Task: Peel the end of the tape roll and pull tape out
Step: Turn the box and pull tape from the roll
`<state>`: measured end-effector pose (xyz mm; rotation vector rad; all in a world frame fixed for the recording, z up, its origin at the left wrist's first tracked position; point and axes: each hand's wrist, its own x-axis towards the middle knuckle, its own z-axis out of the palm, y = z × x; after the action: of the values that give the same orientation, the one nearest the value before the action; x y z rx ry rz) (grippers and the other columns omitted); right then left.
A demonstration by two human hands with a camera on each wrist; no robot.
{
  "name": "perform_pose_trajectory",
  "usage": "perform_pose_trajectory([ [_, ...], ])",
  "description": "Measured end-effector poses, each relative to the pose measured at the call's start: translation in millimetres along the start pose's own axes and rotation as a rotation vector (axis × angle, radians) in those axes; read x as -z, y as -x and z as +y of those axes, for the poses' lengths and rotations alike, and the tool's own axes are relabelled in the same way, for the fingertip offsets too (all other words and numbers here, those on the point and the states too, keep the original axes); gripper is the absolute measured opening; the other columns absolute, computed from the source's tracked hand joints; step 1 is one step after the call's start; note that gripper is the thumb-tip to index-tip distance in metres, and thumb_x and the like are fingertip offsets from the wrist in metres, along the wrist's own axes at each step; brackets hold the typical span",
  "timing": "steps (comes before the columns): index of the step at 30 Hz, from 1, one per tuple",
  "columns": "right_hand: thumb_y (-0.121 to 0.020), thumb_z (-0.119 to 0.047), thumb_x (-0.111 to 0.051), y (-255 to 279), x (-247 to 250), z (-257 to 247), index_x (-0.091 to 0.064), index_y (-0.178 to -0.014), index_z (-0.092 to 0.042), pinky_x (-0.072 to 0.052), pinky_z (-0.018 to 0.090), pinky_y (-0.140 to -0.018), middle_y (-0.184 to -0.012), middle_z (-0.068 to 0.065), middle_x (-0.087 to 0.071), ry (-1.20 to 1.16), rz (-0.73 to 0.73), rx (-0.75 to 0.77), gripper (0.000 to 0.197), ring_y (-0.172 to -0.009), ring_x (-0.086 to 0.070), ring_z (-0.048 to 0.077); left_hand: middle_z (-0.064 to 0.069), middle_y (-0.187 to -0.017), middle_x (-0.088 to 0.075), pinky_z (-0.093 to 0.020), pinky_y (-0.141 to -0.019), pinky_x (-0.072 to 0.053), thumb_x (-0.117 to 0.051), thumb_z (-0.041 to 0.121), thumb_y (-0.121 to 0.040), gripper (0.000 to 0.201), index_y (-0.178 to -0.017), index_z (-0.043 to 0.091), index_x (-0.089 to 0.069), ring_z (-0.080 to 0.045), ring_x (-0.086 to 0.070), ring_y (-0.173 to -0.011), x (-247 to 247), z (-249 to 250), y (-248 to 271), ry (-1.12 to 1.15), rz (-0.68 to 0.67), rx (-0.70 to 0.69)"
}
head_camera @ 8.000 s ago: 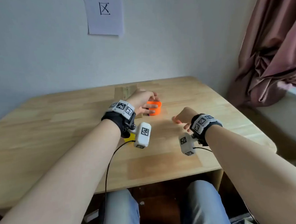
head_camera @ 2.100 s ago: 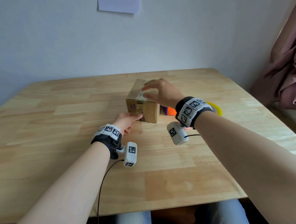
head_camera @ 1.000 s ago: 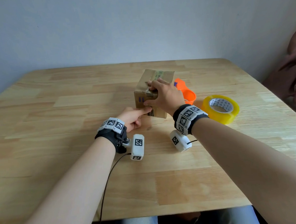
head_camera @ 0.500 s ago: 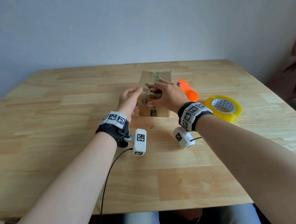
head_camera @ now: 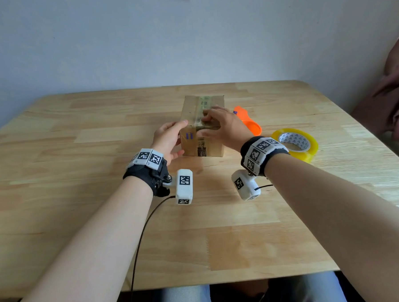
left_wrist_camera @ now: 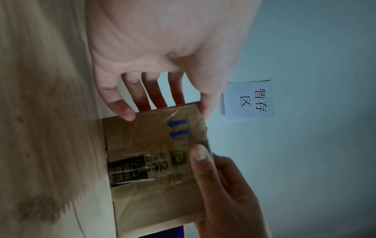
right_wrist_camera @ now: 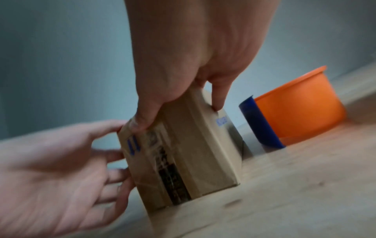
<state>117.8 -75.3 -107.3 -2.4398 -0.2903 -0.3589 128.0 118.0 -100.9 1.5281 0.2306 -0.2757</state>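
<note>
The yellow tape roll (head_camera: 295,143) lies flat on the table at the right, untouched by either hand. Both hands are at a taped cardboard box (head_camera: 202,127) in the middle. My right hand (head_camera: 205,124) grips the box's top front edge, with the thumb (left_wrist_camera: 200,157) on the front face and the fingers (right_wrist_camera: 217,103) over the top. My left hand (head_camera: 178,138) lies with straight fingers against the box's left side, and its thumb (left_wrist_camera: 205,111) touches the top corner. In the right wrist view the box (right_wrist_camera: 183,161) stands on the table, with the left hand (right_wrist_camera: 114,161) spread beside it.
An orange tape dispenser (head_camera: 248,123) with a blue part (right_wrist_camera: 258,122) lies just right of the box and behind it. The wooden table (head_camera: 81,203) meets a wall at the back. A paper note (left_wrist_camera: 250,99) hangs on the wall, and a curtain (head_camera: 396,94) is at the right.
My left hand rose from the table to the box's left side. The box turned from angled to square-on under my right hand's grip. The tape roll stayed where it was.
</note>
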Motion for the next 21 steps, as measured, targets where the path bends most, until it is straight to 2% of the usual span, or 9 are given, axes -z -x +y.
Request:
perform_pose_trajectory([
  [2, -0.084, -0.038, -0.083, -1, 3, 2, -0.062, -0.138, -0.006, -0.032, 0.035, -0.121, -0.135, 0.004, -0.068, -0.059, -0.001, -0.034, 0.066, -0.149, -0.036, 0.021, 0.000, -0.113, -0.073, -0.035, -0.066, -0.056, -0.079, 0.046, -0.077, 0.043, -0.115, 0.029, -0.065, -0.019, -0.069, -0.103, 1, -1, -1, -0.003, -0.003, 0.002],
  [4, -0.084, -0.032, -0.084, 0, 3, 2, -0.054, -0.147, -0.006, -0.026, 0.028, -0.120, -0.137, 0.002, -0.068, -0.052, -0.020, -0.043, 0.074, -0.153, -0.030, 0.020, 0.000, -0.113, -0.073, -0.034, -0.065, -0.056, -0.079, 0.047, -0.077, 0.045, -0.116, 0.029, -0.065, -0.019, -0.070, -0.102, 1, -2, -2, -0.003, -0.006, 0.001],
  [6, -0.079, -0.025, -0.088, 1, 4, 4, -0.049, -0.151, -0.005, -0.025, 0.031, -0.123, -0.142, 0.002, -0.064, 0.011, -0.071, -0.025, 0.084, -0.154, -0.027, 0.023, 0.001, -0.112, -0.074, -0.034, -0.065, -0.056, -0.079, 0.046, -0.077, 0.046, -0.117, 0.029, -0.065, -0.018, -0.070, -0.101, 1, -3, -3, 0.002, -0.006, 0.006],
  [8, -0.072, -0.022, -0.093, 2, 4, 3, -0.048, -0.149, -0.005, -0.026, 0.041, -0.124, -0.148, 0.003, -0.058, 0.104, -0.105, 0.001, 0.091, -0.154, -0.026, 0.027, 0.001, -0.110, -0.074, -0.034, -0.065, -0.056, -0.079, 0.046, -0.077, 0.045, -0.116, 0.029, -0.065, -0.018, -0.070, -0.100, 1, -2, -4, 0.004, -0.008, 0.007],
  [9, -0.068, -0.021, -0.095, 2, 4, 1, -0.050, -0.146, -0.005, -0.026, 0.042, -0.124, -0.149, 0.005, -0.057, 0.145, -0.104, 0.005, 0.091, -0.153, -0.028, 0.029, 0.001, -0.110, -0.074, -0.034, -0.065, -0.057, -0.080, 0.046, -0.077, 0.044, -0.115, 0.029, -0.066, -0.019, -0.070, -0.100, 1, -2, -4, 0.005, -0.009, 0.008],
  [12, -0.061, -0.022, -0.098, 2, 1, -6, -0.053, -0.138, -0.008, -0.029, 0.038, -0.121, -0.148, 0.008, -0.054, 0.222, -0.087, 0.000, 0.090, -0.150, -0.030, 0.029, 0.001, -0.110, -0.074, -0.036, -0.067, -0.057, -0.080, 0.046, -0.077, 0.044, -0.115, 0.029, -0.065, -0.019, -0.070, -0.101, 0, -2, -3, 0.010, -0.007, 0.012],
  [14, -0.061, -0.024, -0.097, 2, 1, -9, -0.055, -0.136, -0.009, -0.031, 0.037, -0.119, -0.146, 0.008, -0.055, 0.225, -0.084, -0.015, 0.087, -0.149, -0.032, 0.029, 0.001, -0.110, -0.074, -0.037, -0.069, -0.057, -0.080, 0.046, -0.077, 0.044, -0.115, 0.029, -0.065, -0.019, -0.070, -0.101, 0, -2, -1, 0.014, 0.000, 0.015],
  [18, -0.070, -0.036, -0.093, -1, 4, -11, -0.063, -0.124, -0.009, -0.040, 0.042, -0.114, -0.130, 0.009, -0.063, 0.127, -0.045, -0.054, 0.067, -0.137, -0.044, 0.030, 0.003, -0.112, -0.074, -0.036, -0.070, -0.057, -0.079, 0.048, -0.077, 0.045, -0.116, 0.030, -0.065, -0.018, -0.070, -0.102, 0, -2, 1, -0.004, -0.004, 0.012],
  [21, -0.064, -0.032, -0.096, -1, 3, -15, -0.058, -0.128, -0.011, -0.041, 0.044, -0.113, -0.133, 0.007, -0.059, 0.210, -0.088, -0.072, 0.077, -0.138, -0.040, 0.030, 0.003, -0.110, -0.075, -0.037, -0.073, -0.057, -0.079, 0.049, -0.078, 0.044, -0.115, 0.030, -0.065, -0.017, -0.070, -0.100, 1, -1, 1, -0.015, -0.004, 0.013],
])
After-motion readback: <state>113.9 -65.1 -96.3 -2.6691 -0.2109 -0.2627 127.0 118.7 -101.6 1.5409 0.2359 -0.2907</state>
